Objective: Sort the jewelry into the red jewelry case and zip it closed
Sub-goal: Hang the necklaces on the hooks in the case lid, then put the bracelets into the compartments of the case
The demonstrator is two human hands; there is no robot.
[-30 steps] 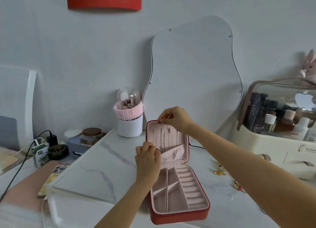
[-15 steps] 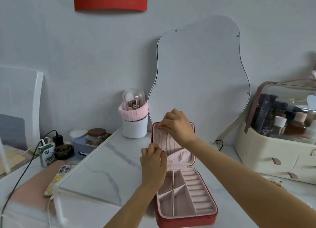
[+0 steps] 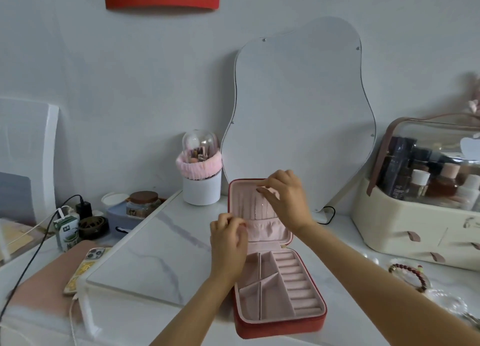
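In lid [image 3: 242, 200] | chain [image 3: 256, 208] faint | right hand [image 3: 284, 197] covers top

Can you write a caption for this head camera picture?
Two hands fix a thin necklace inside the open red jewelry case's lid.

Your red jewelry case [image 3: 281, 326] is lined pale pink; at nine o'clock lies a white, grey-veined marble board [image 3: 150, 254]; dark-red bead bracelet [image 3: 411, 277] at three.

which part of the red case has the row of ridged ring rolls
The right-hand section of the red jewelry case base. It is lined with stacked padded rolls, whereas the sections left of it are plain open compartments.
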